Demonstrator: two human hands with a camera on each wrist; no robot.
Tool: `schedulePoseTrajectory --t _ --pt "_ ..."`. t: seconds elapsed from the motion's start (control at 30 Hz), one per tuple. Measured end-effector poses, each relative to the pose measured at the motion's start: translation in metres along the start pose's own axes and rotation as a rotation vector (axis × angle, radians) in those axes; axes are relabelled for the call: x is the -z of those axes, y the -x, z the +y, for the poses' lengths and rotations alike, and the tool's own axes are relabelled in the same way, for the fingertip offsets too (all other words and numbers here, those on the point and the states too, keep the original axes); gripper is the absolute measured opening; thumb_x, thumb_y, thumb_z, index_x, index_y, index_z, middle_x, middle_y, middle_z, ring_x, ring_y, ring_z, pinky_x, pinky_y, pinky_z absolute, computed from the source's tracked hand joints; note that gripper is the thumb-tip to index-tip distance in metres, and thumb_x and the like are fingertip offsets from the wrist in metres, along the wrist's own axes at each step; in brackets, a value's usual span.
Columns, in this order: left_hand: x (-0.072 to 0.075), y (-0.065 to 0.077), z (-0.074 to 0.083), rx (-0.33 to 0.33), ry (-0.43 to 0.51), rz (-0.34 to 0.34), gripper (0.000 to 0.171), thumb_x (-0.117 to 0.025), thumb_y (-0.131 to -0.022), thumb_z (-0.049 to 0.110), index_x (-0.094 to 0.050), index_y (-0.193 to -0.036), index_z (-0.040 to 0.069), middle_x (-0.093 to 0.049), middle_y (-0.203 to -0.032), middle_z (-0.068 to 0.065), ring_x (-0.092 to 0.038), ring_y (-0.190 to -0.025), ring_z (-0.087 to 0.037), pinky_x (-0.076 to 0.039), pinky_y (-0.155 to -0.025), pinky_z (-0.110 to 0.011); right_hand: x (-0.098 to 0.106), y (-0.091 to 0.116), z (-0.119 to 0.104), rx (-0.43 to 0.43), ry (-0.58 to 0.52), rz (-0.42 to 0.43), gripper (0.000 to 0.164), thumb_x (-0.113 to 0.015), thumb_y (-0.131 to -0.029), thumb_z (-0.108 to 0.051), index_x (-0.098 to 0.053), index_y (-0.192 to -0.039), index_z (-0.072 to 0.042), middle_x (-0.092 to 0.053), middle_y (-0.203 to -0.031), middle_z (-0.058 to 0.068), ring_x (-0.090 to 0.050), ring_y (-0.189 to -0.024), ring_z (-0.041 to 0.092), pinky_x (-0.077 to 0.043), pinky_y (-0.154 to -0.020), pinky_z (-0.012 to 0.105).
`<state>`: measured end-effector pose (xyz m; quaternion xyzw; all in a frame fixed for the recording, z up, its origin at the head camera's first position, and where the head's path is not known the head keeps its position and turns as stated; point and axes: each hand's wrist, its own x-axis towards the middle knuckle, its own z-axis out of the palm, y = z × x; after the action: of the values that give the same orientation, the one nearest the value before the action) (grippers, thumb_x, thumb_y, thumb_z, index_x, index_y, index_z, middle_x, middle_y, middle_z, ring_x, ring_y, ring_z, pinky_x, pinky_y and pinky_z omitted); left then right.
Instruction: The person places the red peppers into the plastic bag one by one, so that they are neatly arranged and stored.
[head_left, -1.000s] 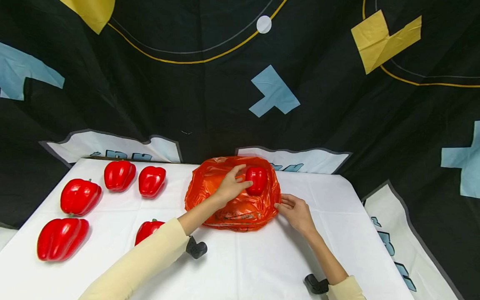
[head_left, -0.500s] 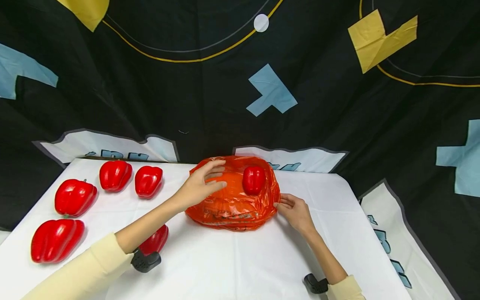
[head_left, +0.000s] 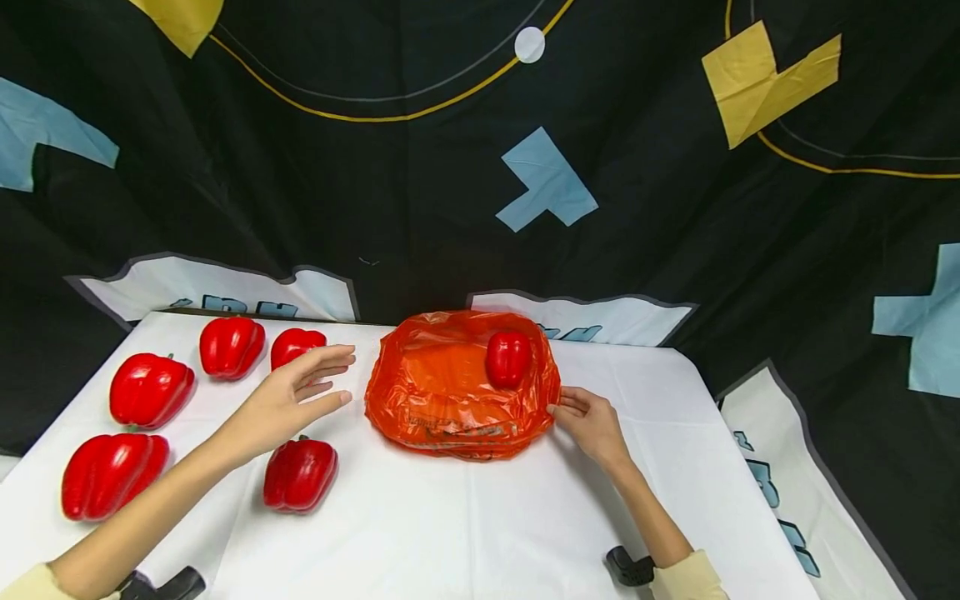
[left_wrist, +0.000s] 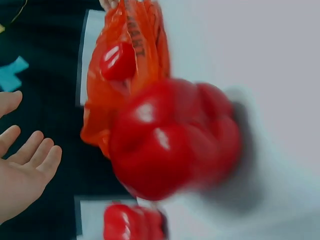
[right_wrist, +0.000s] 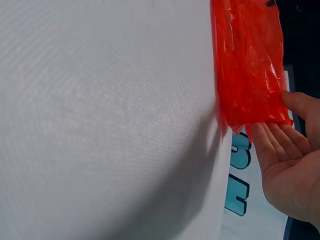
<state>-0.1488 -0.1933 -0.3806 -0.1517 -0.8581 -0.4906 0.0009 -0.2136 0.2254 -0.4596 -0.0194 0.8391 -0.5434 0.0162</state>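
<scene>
The left hand [head_left: 285,404] is in the air to the left of the orange bag [head_left: 438,375], its grip apart: the fingers reach forward, loosely extended, with the thumb spread away from them. In the head view it partly covers the far pepper [head_left: 294,340]. The near pepper [head_left: 300,477] rests on the white surface [head_left: 532,525] just below this hand, short stalk pointing away from the person.

The right hand [head_left: 595,427] has its grip together on the bag's right edge, thumb on one side of the thin plastic and fingertips on the other. The bag lies spread and crumpled on the surface, its mouth facing up, and a single red pepper [head_left: 508,360] sits inside, toward its right.

Three more peppers [head_left: 152,392] stand along the surface's left part. Behind the surface hangs a black cloth [head_left: 420,208] with yellow and blue shapes. A black device [head_left: 628,568] is at the right wrist.
</scene>
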Motion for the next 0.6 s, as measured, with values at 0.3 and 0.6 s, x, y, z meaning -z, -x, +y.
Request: schedulePoseTrajectory --t 0.3,0.6 --pt "0.017 0.037 -0.027 0.102 -0.010 0.020 0.066 -0.068 -0.083 0.025 -0.036 -0.139 0.012 -0.047 -0.131 -0.013 -0.046 -0.115 -0.032 -0.048 -0.080 -0.021 0.001 0.001 0.000 -0.007 -0.022 0.001 0.037 -0.073 -0.080 -0.018 -0.063 -0.111 -0.002 -0.065 -0.102 0.012 -0.063 -0.093 0.021 -0.052 -0.074 0.026" --pt "0.017 0.068 -0.059 0.216 0.039 -0.060 0.066 -0.065 -0.085 0.029 -0.034 -0.140 0.013 -0.039 -0.135 -0.016 -0.040 -0.118 -0.037 -0.050 -0.081 -0.029 0.000 -0.001 -0.002 0.019 -0.023 0.004 0.036 -0.073 -0.080 -0.018 -0.063 -0.110 -0.002 -0.065 -0.103 0.012 -0.063 -0.094 0.021 -0.052 -0.075 0.026"
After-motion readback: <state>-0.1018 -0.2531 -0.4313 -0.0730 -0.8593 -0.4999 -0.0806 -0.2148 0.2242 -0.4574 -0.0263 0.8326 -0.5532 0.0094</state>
